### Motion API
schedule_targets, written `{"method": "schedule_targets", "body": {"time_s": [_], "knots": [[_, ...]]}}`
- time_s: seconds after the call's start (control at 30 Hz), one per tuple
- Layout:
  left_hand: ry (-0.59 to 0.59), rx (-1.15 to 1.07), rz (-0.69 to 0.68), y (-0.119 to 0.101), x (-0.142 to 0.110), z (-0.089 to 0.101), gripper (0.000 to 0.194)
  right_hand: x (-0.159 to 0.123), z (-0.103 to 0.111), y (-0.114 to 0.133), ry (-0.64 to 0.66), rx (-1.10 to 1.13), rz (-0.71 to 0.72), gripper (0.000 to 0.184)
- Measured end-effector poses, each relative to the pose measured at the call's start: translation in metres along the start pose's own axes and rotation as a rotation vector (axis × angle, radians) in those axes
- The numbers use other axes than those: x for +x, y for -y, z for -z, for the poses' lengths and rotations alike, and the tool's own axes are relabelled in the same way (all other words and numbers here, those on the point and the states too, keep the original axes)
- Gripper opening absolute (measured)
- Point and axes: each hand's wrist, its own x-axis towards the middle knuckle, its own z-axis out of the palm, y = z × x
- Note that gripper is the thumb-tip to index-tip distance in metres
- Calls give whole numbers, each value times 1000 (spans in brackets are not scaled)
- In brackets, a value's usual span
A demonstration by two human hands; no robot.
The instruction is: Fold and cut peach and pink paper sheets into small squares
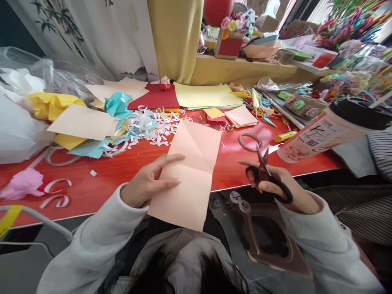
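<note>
My left hand (pixel 150 181) lies on a creased peach paper sheet (pixel 191 171) and pins its left edge, thumb under and fingers stretched over it. The sheet hangs partly over the front edge of the red table (pixel 116 167). My right hand (pixel 275 185) is closed round the black handles of a pair of scissors (pixel 265 169), whose blades point up and away, slightly apart, to the right of the sheet and not touching it.
White and blue paper scraps (pixel 147 126) pile behind the sheet. Coloured paper sheets (pixel 202 96), a wire ring (pixel 251 141), a yellow marker (pixel 284 136) and a lying takeaway cup (pixel 324 132) crowd the table. A plastic bag (pixel 18 118) sits at left, a pink paper flower (pixel 23 183) near the front.
</note>
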Motion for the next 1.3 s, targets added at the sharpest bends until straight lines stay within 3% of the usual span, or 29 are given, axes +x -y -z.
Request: {"method": "schedule_targets", "body": {"time_s": [0.2, 0.3, 0.53, 0.73, 0.97, 1.3], "knots": [[5, 99, -39, -2, -3, 7, 56, -12, -29, 14, 404, -1, -173, 57], [14, 120, -38, -3, -5, 9, 55, -10, -41, 16, 508, 2, -220, 54], [58, 118, -28, -6, -9, 13, 54, -3, -45, 25, 490, -93, -261, 47], [28, 51, -10, -6, -10, 14, 54, -1, -44, 28, 507, -126, -298, 43], [99, 226, -32, -8, -9, 9, 54, 0, -47, 33, 536, -164, -337, 47], [130, 247, -48, -9, -9, 7, 53, 0, -48, 34, 552, -172, -368, 44]]}}
